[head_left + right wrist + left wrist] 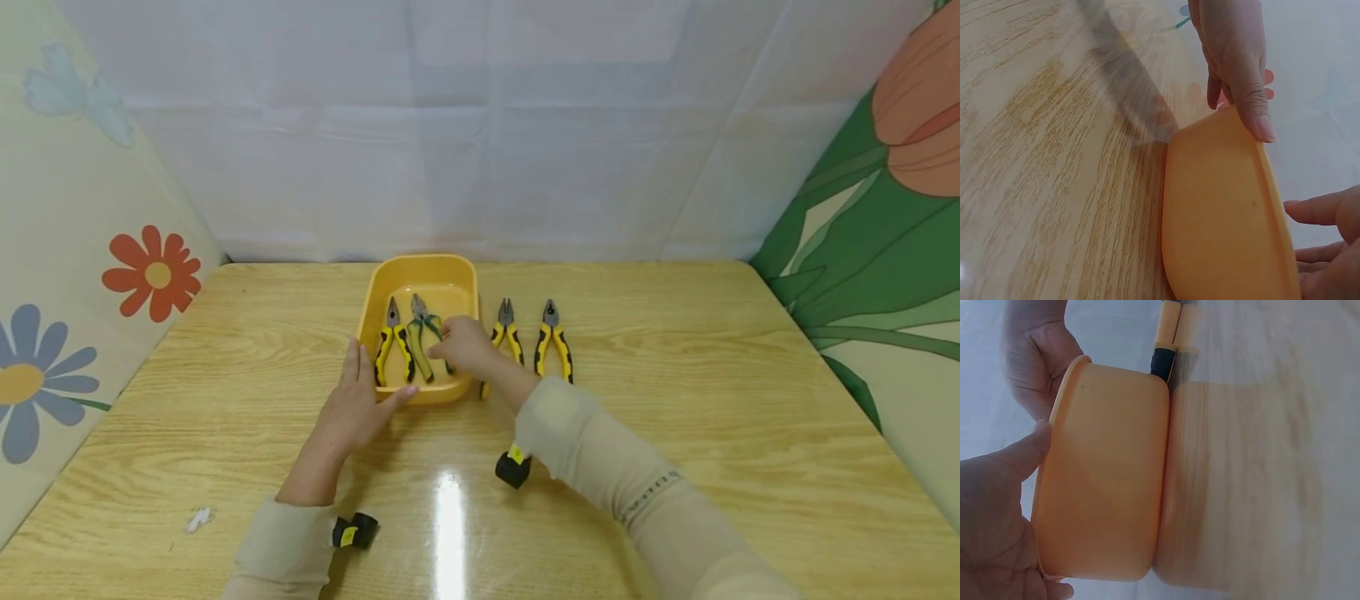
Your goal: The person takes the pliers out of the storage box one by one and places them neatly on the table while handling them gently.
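A yellow plastic bin (420,397) stands on the table. My left hand (357,408) rests at its near left corner, fingers straight along the left wall and thumb along the near rim. Inside lie long-nose pliers (384,344) with yellow-black handles and, beside them, diagonal cutting pliers (420,350) with green-yellow handles. Reaching over the right rim, my right hand (468,346) pinches the right handle of the diagonal cutting pliers, partly covering it. In the right wrist view the bin wall hides the fingertips' contact from sight.
Right of the bin lie two more yellow-black pliers (506,315), (551,321); my right forearm covers part of the nearer pair. A white scrap (198,520) lies at the table's front left. A white sheeted wall (465,183) rises behind the table (712,375).
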Motion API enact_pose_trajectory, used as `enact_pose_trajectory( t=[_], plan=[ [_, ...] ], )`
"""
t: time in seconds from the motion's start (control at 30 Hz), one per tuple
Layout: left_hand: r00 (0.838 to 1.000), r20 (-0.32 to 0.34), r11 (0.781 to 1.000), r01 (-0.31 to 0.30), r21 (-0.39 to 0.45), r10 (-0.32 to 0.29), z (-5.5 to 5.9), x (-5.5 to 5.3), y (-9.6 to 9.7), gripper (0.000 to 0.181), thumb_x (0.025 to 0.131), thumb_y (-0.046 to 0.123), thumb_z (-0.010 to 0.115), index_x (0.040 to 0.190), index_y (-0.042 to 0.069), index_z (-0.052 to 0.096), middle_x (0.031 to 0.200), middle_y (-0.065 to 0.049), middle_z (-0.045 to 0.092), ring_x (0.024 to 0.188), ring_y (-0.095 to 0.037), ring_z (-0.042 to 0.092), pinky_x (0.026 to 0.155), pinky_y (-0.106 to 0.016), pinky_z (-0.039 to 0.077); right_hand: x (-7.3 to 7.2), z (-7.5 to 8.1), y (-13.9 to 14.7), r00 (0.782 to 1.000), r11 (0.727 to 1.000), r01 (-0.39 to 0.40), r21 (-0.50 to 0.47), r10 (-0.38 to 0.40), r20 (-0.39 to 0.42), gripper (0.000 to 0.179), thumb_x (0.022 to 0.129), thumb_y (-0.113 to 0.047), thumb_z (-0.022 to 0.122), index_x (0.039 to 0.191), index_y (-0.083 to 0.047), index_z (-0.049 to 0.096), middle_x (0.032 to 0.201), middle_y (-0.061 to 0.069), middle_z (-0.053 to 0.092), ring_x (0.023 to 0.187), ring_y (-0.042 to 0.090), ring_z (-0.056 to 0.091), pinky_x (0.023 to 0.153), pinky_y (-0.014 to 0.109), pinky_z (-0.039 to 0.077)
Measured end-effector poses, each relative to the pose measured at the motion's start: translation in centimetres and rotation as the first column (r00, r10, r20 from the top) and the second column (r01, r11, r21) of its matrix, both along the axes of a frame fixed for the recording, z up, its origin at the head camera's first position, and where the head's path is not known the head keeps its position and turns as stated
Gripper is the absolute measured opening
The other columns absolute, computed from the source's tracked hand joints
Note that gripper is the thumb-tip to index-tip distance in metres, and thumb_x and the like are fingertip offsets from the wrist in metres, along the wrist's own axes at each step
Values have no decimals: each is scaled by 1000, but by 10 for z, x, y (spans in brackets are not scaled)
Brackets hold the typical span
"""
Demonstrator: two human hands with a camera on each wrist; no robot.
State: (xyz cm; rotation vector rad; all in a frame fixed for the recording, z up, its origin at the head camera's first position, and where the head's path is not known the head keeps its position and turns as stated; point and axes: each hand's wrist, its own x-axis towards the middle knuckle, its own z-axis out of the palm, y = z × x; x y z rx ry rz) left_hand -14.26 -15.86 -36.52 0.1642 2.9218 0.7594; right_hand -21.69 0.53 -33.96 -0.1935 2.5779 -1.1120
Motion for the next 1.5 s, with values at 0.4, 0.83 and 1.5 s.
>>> enact_pose_trajectory(
  t=[0.4, 0.83, 1.5],
  plan=[
    [1000, -8, 1000, 1, -7, -1, -1, 1, 0, 97, 81, 61, 38, 134, -7, -6, 138, -16, -22, 122, -44, 10, 93, -54, 24, 2, -2, -8, 1000, 996, -4, 88, 5, -13, 19, 78, -15, 64, 88, 0, 58, 71, 6, 53, 54, 12, 48, 46, 20, 41],
    [1000, 3, 1000, -3, 1, 3, -1, 1, -1, 99, 79, 64, 36, 134, -7, -7, 138, -16, -22, 122, -45, 11, 94, -54, 23, 0, -4, -15, 995, 979, -41, 198, 58, -77, 15, 78, -11, 62, 86, 2, 58, 70, 5, 54, 54, 12, 48, 45, 19, 41],
    [1000, -17, 1000, 7, -4, -7, -1, -1, 0, 97, 80, 62, 37, 134, -8, -5, 138, -15, -23, 123, -44, 10, 93, -54, 24, -6, -11, -27, 987, 905, -45, 423, 105, -121, 16, 79, 0, 48, 67, -5, 58, 68, 4, 56, 49, 12, 45, 38, 18, 34]
  ],
)
